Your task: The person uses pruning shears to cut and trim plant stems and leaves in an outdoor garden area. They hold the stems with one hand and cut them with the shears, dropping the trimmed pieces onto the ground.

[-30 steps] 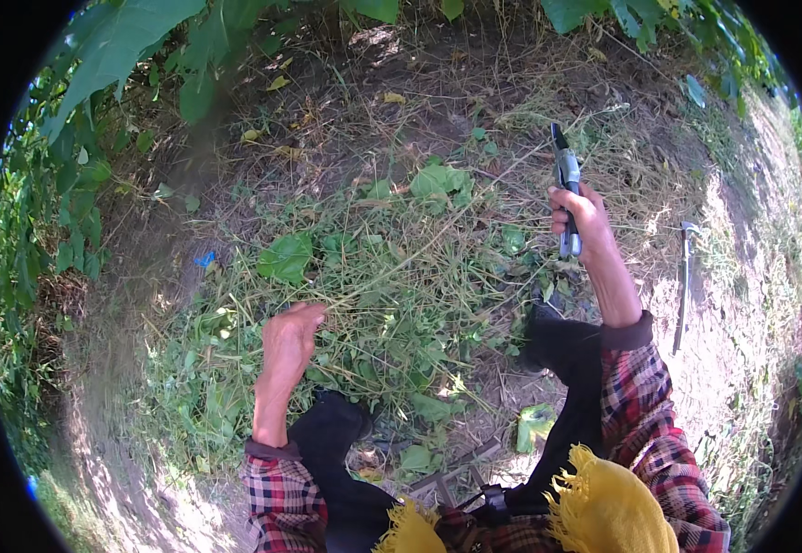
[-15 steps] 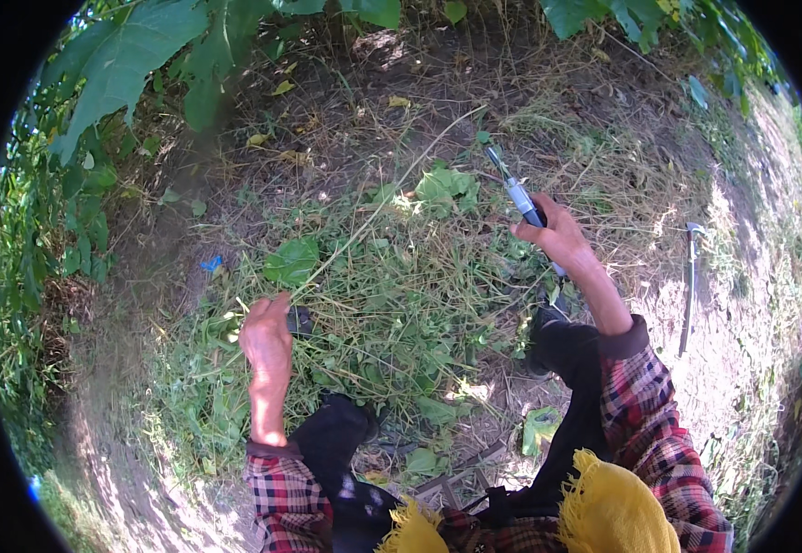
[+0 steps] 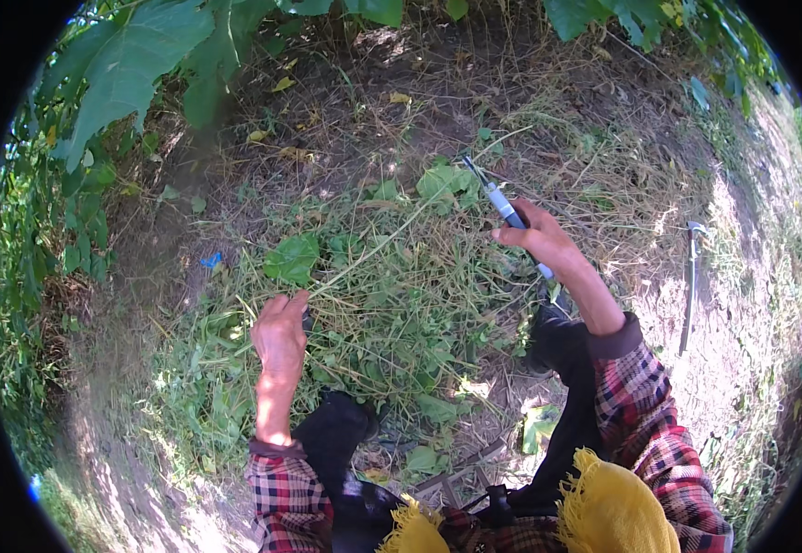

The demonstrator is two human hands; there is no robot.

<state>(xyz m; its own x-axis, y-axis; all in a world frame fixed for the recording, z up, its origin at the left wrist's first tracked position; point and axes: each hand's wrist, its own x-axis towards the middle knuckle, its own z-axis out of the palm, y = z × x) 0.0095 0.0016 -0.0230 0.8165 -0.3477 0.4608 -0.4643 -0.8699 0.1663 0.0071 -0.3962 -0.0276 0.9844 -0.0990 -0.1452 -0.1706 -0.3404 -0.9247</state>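
My left hand (image 3: 281,334) is closed on the lower end of a long pale plant stem (image 3: 384,241). The stem slants up and away to the right, its thin tip beyond the right hand. In my right hand (image 3: 541,238) is a slim cutting tool (image 3: 505,208) with a blue-grey and black body, gripped around the middle. Its dark narrow tip points away and slightly left, close to the stem's upper part; whether they touch I cannot tell. Cut green stalks and grass (image 3: 419,318) lie heaped between my hands. A broad green leaf (image 3: 292,258) rests beside the left hand.
A long-handled hand tool with a metal head (image 3: 691,286) lies on the ground at right. Large leaves (image 3: 138,60) hang at the upper left, with foliage along the left edge. A blue scrap (image 3: 211,263) lies left of the heap. My dark-clad legs (image 3: 332,433) flank the near side.
My left hand has shifted slightly right with the stem, whose tip swung right and lower. My right hand has moved a little left and nearer with the cutting tool.
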